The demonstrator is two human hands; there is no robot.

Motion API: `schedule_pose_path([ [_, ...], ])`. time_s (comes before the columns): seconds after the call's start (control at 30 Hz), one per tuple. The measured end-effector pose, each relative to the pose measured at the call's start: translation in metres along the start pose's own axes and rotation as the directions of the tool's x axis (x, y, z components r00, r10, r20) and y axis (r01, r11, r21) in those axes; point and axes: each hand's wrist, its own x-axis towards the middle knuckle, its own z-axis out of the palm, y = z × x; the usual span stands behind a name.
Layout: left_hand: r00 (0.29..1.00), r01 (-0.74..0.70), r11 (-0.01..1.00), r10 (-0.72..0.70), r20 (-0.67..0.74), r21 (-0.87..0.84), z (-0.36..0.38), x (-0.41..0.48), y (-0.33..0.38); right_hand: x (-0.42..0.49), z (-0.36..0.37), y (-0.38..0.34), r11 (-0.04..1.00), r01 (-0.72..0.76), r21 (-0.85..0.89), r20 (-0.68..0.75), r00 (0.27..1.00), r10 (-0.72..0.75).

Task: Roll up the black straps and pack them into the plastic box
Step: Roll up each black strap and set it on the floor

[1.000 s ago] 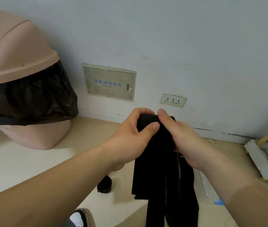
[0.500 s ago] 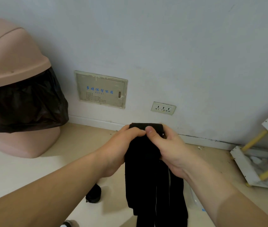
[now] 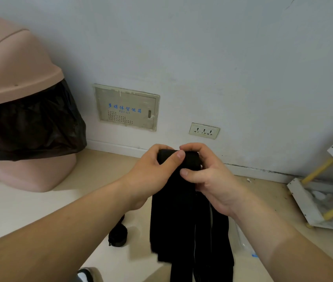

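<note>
You face a pale wall (image 3: 202, 58) meeting a cream floor (image 3: 29, 210). To your left stands a pink bin (image 3: 8, 68) lined with a black bag (image 3: 29, 127) (its inside is hidden). At the right edge, a white rack (image 3: 304, 202) holds dark items too blurred to name. Your left hand (image 3: 151, 176) and right hand (image 3: 208, 178) both curl round the rolled top of the black straps (image 3: 182, 220), thumbs pressed on the roll, and the loose lengths hang down between your forearms. One rolled strap (image 3: 118, 235) lies on the floor beneath your left wrist, and floor stretches from it to the bin.
</note>
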Motion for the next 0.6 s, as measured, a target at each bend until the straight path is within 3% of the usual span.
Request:
schedule_pose_path([
  [0.1,1.0,-0.012,1.0,0.013,0.02,-0.029,-0.002,-0.0014,0.0031,0.0043,0.0,-0.0062,0.986,-0.133,0.099,-0.037,0.99,0.137],
  [0.23,0.994,-0.071,0.997,0.074,0.078,-0.043,-0.0028,-0.0073,0.005,0.0058,-0.0002,-0.0036,0.955,-0.297,0.016,0.009,0.955,0.297],
  [0.37,0.989,-0.112,0.993,0.109,0.101,0.026,-0.0015,-0.0087,0.0037,0.0054,-0.0009,-0.0025,0.98,-0.198,0.004,-0.031,0.98,0.198],
  [0.5,0.997,0.025,0.993,-0.016,0.076,-0.112,-0.0054,-0.0038,0.0079,0.0045,0.002,0.0017,0.994,-0.089,0.062,-0.081,0.992,0.093],
  [0.6,0.986,0.131,0.991,-0.126,0.112,-0.033,-0.008,-0.0028,0.0097,0.0049,0.0007,0.0011,1.0,0.013,-0.023,-0.086,0.996,-0.015],
])
